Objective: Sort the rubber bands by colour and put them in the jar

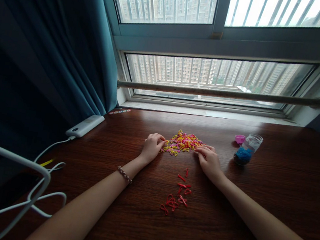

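Note:
A loose pile of small rubber bands [185, 142], mostly yellow, pink, orange and red, lies on the dark wooden table. At its left edge my left hand [152, 147] rests with bent fingers, the tips drawn together against the yellow bands. My right hand [208, 161] touches the right edge, thumb and fingers close together at the bands. What either set of fingertips grips is too small to make out. Nearer to me, between my forearms, several red rubber bands [172, 203] lie scattered in a loose column.
Right of the pile stands a clear jar [253, 143] with blue bands inside, beside a pink cap [239, 138]. A white power strip [85, 125] and its white cable [46, 175] are at left, near the blue curtain [78, 43]. The table [131, 232] meets a barred window.

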Demonstrator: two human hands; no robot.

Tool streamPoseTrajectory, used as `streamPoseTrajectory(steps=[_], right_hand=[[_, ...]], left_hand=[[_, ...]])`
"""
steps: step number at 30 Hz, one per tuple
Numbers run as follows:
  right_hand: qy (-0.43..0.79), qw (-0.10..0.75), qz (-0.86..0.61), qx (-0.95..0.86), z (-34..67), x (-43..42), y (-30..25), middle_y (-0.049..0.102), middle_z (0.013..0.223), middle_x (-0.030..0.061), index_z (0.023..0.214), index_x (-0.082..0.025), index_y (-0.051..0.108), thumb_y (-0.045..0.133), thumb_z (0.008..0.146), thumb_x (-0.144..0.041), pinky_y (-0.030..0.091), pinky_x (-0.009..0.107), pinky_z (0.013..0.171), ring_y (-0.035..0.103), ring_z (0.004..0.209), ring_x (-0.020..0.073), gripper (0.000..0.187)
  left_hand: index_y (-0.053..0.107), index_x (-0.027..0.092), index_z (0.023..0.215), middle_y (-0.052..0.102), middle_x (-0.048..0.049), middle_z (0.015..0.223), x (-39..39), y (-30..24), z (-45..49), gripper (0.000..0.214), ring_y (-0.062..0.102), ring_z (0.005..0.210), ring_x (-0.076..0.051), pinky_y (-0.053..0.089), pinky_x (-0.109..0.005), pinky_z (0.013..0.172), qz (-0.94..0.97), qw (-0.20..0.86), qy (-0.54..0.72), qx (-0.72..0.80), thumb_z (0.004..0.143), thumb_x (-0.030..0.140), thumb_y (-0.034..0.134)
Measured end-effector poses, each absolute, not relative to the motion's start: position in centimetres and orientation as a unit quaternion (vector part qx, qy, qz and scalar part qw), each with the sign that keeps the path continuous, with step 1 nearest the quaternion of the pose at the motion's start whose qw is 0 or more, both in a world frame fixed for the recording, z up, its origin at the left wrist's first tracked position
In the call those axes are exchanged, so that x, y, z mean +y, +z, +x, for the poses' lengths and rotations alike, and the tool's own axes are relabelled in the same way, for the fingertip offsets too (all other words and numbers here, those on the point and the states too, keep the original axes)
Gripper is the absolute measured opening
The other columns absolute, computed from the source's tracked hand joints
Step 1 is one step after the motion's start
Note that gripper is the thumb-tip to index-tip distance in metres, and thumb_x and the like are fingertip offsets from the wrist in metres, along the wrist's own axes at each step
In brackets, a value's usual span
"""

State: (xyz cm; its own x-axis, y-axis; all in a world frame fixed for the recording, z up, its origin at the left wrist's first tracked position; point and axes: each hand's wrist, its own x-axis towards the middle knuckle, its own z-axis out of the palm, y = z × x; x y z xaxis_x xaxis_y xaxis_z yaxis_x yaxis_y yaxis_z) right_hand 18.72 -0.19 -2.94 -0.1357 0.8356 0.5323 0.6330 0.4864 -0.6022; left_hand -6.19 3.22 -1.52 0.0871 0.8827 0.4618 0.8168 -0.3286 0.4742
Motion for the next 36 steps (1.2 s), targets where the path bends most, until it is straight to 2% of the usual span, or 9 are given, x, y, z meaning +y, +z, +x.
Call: streamPoseTrajectory(steps=[4,9,13,16,20,24,30,36], right_hand=[[0.103,0.449,-0.517,-0.722,18.8,-0.3,-2.7,0.066,0.086,0.0068,0.080,-0.019,0.068,0.048,0.076,-0.018,0.038,0.041,0.085,0.050,0.090,0.0226,0.020],[0.060,0.431,-0.509,-0.743,18.4,-0.7,-2.6,0.060,0.102,0.0098,0.091,-0.019,0.066,0.048,0.078,-0.020,0.037,0.044,0.086,0.044,0.100,0.0255,0.023],[0.058,0.353,-0.488,-0.796,18.0,-1.2,-2.4,0.059,0.110,0.0065,0.107,-0.025,0.060,0.046,0.081,-0.024,0.034,0.046,0.088,0.041,0.105,0.0259,0.029],[0.042,0.277,-0.488,-0.826,17.8,-1.4,-2.4,0.049,0.126,0.0030,0.121,-0.029,0.049,0.046,0.082,-0.029,0.029,0.050,0.093,0.034,0.116,0.0287,0.039],[0.033,0.228,-0.503,-0.833,17.6,-1.4,-2.6,0.043,0.132,0.0021,0.124,-0.028,0.046,0.043,0.084,-0.033,0.025,0.050,0.097,0.028,0.122,0.0303,0.040],[0.038,0.274,-0.491,-0.826,17.8,-1.1,-2.7,0.050,0.125,0.0044,0.119,-0.026,0.051,0.043,0.084,-0.032,0.027,0.048,0.097,0.033,0.121,0.0272,0.037],[0.125,0.445,-0.442,-0.769,18.4,-0.4,-2.3,0.064,0.100,0.0071,0.096,-0.020,0.064,0.041,0.084,-0.021,0.040,0.039,0.089,0.053,0.099,0.0201,0.026],[0.186,0.478,-0.497,-0.700,18.6,-1.1,-1.4,0.067,0.084,0.0052,0.083,-0.019,0.065,0.051,0.077,-0.026,0.046,0.032,0.072,0.060,0.078,0.0190,0.017]], left_hand=[[0.061,0.019,0.072,0.063,-0.0042,0.079,3.3,-1.6,-6.3,0.013,0.054,0.080,-0.019,0.040,-0.030,0.073,0.725,0.042,0.373,0.578,0.078,0.028,0.053],[0.060,0.019,0.076,0.063,-0.0031,0.071,3.3,-1.9,-6.4,0.016,0.058,0.069,-0.017,0.042,-0.028,0.067,0.718,0.062,0.377,0.582,0.081,0.029,0.048],[0.060,0.019,0.077,0.063,-0.0038,0.075,3.2,-1.9,-6.4,0.012,0.058,0.071,-0.017,0.043,-0.027,0.067,0.714,0.051,0.385,0.583,0.079,0.024,0.050],[0.061,0.018,0.078,0.064,-0.0039,0.078,3.2,-1.7,-6.3,0.011,0.057,0.076,-0.017,0.043,-0.029,0.072,0.720,0.040,0.391,0.572,0.078,0.018,0.050],[0.062,0.019,0.082,0.063,-0.0036,0.082,3.1,-1.5,-6.3,0.018,0.055,0.082,-0.018,0.042,-0.030,0.076,0.733,0.026,0.396,0.553,0.078,0.012,0.046],[0.063,0.020,0.081,0.063,-0.0034,0.082,2.9,-1.4,-6.3,0.018,0.055,0.082,-0.018,0.042,-0.030,0.076,0.734,0.026,0.400,0.549,0.078,0.013,0.047],[0.064,0.019,0.076,0.064,-0.0033,0.080,2.8,-1.2,-6.2,0.009,0.056,0.080,-0.018,0.043,-0.030,0.077,0.717,0.044,0.422,0.553,0.075,0.019,0.055],[0.061,0.017,0.075,0.062,-0.0026,0.077,3.0,-1.4,-6.2,0.009,0.057,0.069,-0.014,0.045,-0.025,0.065,0.702,0.091,0.445,0.549,0.075,0.024,0.054]])
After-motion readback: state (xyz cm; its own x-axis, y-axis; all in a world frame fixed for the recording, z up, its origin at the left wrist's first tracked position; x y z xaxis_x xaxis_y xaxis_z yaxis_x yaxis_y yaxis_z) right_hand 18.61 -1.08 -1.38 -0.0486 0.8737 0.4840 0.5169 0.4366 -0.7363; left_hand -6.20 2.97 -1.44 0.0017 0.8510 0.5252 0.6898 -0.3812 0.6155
